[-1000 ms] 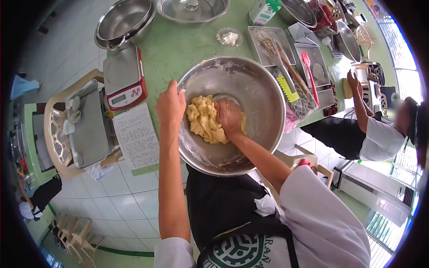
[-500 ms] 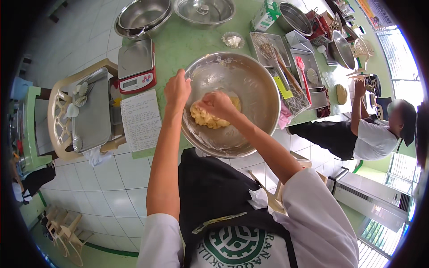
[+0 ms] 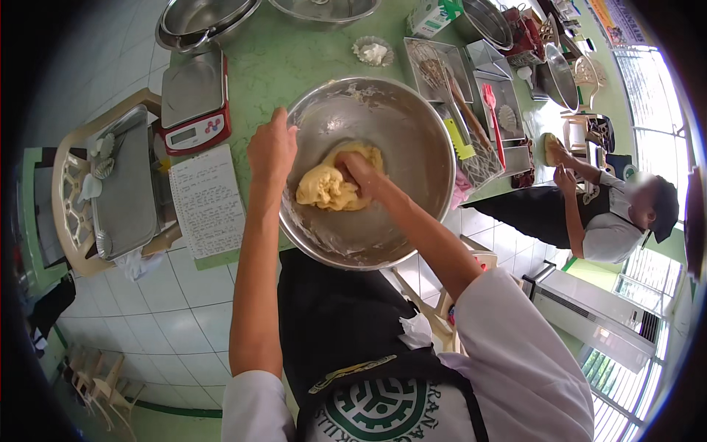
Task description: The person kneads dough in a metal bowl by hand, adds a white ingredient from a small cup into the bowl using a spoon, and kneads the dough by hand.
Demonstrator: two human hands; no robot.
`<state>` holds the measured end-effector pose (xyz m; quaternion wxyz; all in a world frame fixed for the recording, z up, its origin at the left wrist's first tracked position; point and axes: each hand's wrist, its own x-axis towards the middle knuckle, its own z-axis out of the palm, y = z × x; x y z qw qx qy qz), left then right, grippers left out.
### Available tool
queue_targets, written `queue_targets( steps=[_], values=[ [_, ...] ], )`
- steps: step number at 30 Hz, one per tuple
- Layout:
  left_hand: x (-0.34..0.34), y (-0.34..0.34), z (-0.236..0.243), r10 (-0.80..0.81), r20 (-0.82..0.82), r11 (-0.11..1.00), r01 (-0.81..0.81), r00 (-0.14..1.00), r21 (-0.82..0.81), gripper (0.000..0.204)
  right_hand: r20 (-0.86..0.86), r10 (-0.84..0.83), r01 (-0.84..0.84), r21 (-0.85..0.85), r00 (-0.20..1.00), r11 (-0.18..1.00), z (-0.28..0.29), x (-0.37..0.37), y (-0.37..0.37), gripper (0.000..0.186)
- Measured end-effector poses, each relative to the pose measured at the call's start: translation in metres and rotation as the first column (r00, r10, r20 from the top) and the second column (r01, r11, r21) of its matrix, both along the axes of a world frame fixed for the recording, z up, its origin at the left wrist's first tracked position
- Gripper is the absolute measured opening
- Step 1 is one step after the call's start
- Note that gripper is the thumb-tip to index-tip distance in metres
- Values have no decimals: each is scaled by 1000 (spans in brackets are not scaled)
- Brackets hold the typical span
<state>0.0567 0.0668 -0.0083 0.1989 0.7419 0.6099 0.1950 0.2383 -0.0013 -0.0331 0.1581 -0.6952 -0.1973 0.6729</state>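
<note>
The right hand [image 3: 358,171] dips from atop the dough [image 3: 319,188] into it, finger closure hidden; the left hand [image 3: 272,150] clasps the bowl [image 3: 416,166] by its edge.

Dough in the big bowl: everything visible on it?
The dough is a single pale yellow mass, soft-looking, rough and bunched at its lower left, smoother along the upper edge. It lies in the metal bowl, left of centre. The right hand is pushed into it; the left hand is clear of it.
</note>
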Motion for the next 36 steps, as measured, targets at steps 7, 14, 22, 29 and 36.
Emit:
queue_targets(
  steps=[7, 14, 22, 29, 36],
  values=[
    [-27, 1, -3, 154, -10, 988, -153, 988, 12, 31, 330, -379, 76, 659, 865, 748, 0, -5, -1, 27],
    [16, -11, -2, 287, 116, 958, -282, 951, -53, 17, 116, -411, 350, 349, 904, 869, -83, 95, 27, 42],
    [3, -37, -2, 386, 218, 902, -416, 896, 117, 14, 397, 143, -409, 744, 907, 528, -58, 26, 5, 29],
    [-12, -36, 2, 342, 349, 935, -353, 872, -34, 12, 795, -279, -476, 560, 538, 678, -9, -80, 6, 32],
    [-6, -27, 1, 259, 285, 965, -257, 923, -44, 19, 852, -430, -578, 521, 301, 628, -69, -32, 57, 39]
  ],
)
